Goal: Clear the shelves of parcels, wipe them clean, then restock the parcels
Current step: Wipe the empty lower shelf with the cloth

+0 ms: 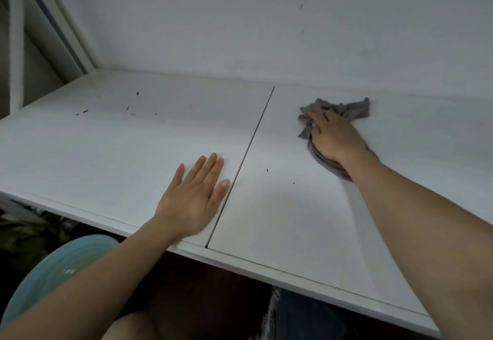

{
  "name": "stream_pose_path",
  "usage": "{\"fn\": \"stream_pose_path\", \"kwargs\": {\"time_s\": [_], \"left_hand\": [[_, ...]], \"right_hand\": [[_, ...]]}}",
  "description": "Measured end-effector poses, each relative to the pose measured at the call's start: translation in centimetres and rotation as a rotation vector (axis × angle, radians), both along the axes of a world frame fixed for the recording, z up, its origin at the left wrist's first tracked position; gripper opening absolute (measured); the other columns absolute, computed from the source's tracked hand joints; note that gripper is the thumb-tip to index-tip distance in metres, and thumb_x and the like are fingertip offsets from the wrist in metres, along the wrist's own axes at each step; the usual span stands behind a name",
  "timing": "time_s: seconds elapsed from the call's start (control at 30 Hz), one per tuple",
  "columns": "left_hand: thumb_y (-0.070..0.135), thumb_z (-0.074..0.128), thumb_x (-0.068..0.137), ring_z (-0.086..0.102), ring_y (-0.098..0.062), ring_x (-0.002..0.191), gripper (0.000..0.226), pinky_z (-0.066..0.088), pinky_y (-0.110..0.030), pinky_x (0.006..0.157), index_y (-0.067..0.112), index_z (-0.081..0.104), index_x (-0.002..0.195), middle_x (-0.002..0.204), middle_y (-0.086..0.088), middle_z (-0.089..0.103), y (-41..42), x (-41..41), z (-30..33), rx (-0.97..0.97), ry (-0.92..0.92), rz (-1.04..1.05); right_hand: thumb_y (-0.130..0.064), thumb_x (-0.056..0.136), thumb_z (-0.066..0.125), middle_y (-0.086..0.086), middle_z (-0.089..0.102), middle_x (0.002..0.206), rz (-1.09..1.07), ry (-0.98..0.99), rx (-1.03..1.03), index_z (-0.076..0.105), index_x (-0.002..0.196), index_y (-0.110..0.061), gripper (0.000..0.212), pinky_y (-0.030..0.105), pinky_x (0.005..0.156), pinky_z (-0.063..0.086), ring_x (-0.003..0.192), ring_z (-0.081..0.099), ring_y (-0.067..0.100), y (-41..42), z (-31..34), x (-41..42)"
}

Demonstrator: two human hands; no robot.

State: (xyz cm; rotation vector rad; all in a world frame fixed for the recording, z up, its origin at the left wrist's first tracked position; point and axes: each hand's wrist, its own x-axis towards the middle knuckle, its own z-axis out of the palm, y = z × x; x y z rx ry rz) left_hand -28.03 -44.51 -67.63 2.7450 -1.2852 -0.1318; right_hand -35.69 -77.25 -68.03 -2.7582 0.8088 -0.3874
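Note:
A white shelf board (106, 147) fills the view, split by a thin dark seam (250, 147) down its middle. No parcels are in sight. My right hand (333, 136) lies on a crumpled grey cloth (352, 108) on the right panel near the back wall, fingers spread over it and pressing it down. Just left of the seam, my left hand (197, 192) rests flat on the left panel with straight fingers. Small dark specks (133, 110) dot the far left panel, and two more specks (267, 170) lie on the right panel.
A white wall (240, 19) rises directly behind the shelf. A white upright frame (66, 19) stands at the far left corner. Below the shelf's front edge sits a light blue basin (53, 273), with dark floor and denim beside it.

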Motion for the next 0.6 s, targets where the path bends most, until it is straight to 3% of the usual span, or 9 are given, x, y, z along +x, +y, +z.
{"fn": "stream_pose_path", "kwargs": {"time_s": [0.13, 0.23, 0.33, 0.4, 0.5, 0.6], "left_hand": [[0.053, -0.003, 0.096, -0.023, 0.004, 0.139, 0.062, -0.014, -0.033, 0.119, 0.028, -0.01, 0.152, 0.153, 0.019, -0.022, 0.0, 0.0, 0.0, 0.019, 0.006, -0.003], [0.054, -0.002, 0.097, -0.019, 0.003, 0.141, 0.065, -0.013, -0.032, 0.119, 0.024, -0.005, 0.154, 0.16, 0.012, -0.014, 0.1, 0.0, 0.2, -0.005, 0.045, 0.004], [0.061, -0.002, 0.095, -0.013, -0.002, 0.145, 0.073, -0.01, -0.031, 0.118, 0.02, 0.005, 0.156, 0.162, 0.007, -0.005, 0.6, -0.1, 0.9, -0.109, 0.093, 0.007], [0.051, 0.006, 0.101, -0.009, -0.009, 0.148, 0.064, -0.007, -0.035, 0.119, 0.018, 0.008, 0.156, 0.163, 0.005, -0.002, 1.9, 0.5, 1.4, -0.11, 0.07, 0.074], [0.045, 0.005, 0.101, -0.01, -0.013, 0.149, 0.062, -0.007, -0.041, 0.12, 0.016, 0.003, 0.156, 0.163, 0.002, -0.006, 4.6, 1.4, 1.0, 0.025, -0.031, 0.203], [0.049, 0.0, 0.1, -0.009, -0.011, 0.149, 0.065, -0.009, -0.038, 0.12, 0.017, 0.003, 0.155, 0.163, 0.004, -0.004, 5.5, 1.5, 0.2, -0.005, -0.017, 0.248]], "right_hand": [[-0.019, 0.097, 0.039, 0.012, 0.049, 0.144, 0.36, -0.031, -0.01, 0.049, 0.142, -0.017, 0.047, 0.041, 0.109, 0.034, 0.132, 0.043, 0.031, 7.6, 0.5, 2.0], [-0.017, 0.1, 0.043, 0.002, 0.047, 0.146, 0.451, -0.095, 0.016, 0.052, 0.141, -0.026, 0.043, 0.034, 0.102, 0.036, 0.129, 0.046, 0.023, 11.9, 1.3, -0.1], [-0.009, 0.099, 0.046, -0.002, 0.046, 0.149, 0.54, -0.036, 0.124, 0.056, 0.138, -0.029, 0.045, 0.025, 0.105, 0.033, 0.135, 0.042, 0.016, 10.8, 2.1, -3.6], [-0.01, 0.095, 0.043, 0.007, 0.052, 0.144, 0.439, -0.101, 0.108, 0.058, 0.136, -0.022, 0.046, 0.027, 0.105, 0.034, 0.133, 0.047, 0.026, 7.6, 1.7, -5.2], [-0.029, 0.096, 0.028, 0.018, 0.043, 0.148, 0.006, -0.055, 0.009, 0.043, 0.147, -0.022, 0.054, 0.044, 0.113, 0.031, 0.137, 0.038, 0.036, 3.7, 0.4, -6.4], [-0.029, 0.101, 0.031, 0.018, 0.039, 0.15, -0.021, -0.014, -0.057, 0.039, 0.149, -0.023, 0.05, 0.045, 0.118, 0.022, 0.141, 0.031, 0.034, 5.7, -0.1, -5.4]]}}
